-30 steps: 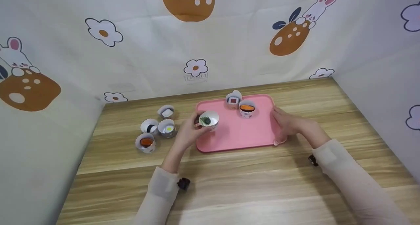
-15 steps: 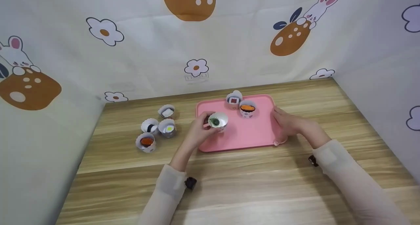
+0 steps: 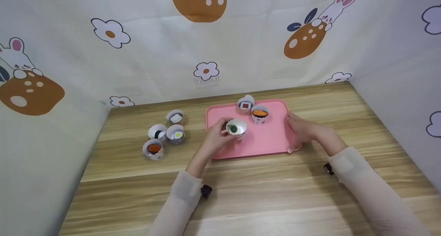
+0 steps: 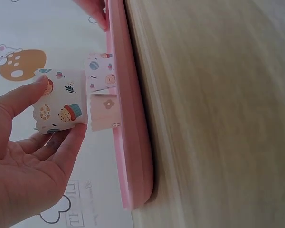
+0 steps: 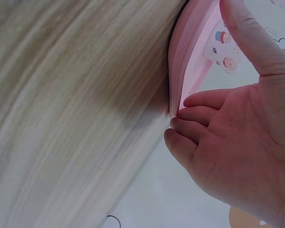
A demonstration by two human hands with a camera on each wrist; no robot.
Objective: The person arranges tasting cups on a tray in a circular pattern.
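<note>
My left hand [image 3: 218, 135] grips a printed paper baking cup [image 3: 238, 129], thumb on one side and fingers on the other. A small green piece [image 3: 233, 128] lies inside it. In the left wrist view the held baking cup [image 4: 61, 102] hangs above the rim of a pink tray [image 4: 133, 142]. Two more baking cups stand at the back of the tray [image 3: 262, 139]: one with a red-centred white piece [image 3: 245, 105], one with an orange-topped piece [image 3: 259, 113]. My right hand [image 3: 300, 128] touches the tray's right edge with extended fingers, its thumb spread toward the near corner [image 5: 242, 133].
Left of the tray, several baking cups stand close together, including a cup with an orange-red piece [image 3: 153, 149] and a cup with a white and yellow piece [image 3: 176, 134]. A printed cloth [image 3: 158, 63] rises behind the wooden table [image 3: 262, 194].
My left hand has carried the baking cup rightward, from over the tray's left edge further in over the tray. The right hand and the other cups keep their places.
</note>
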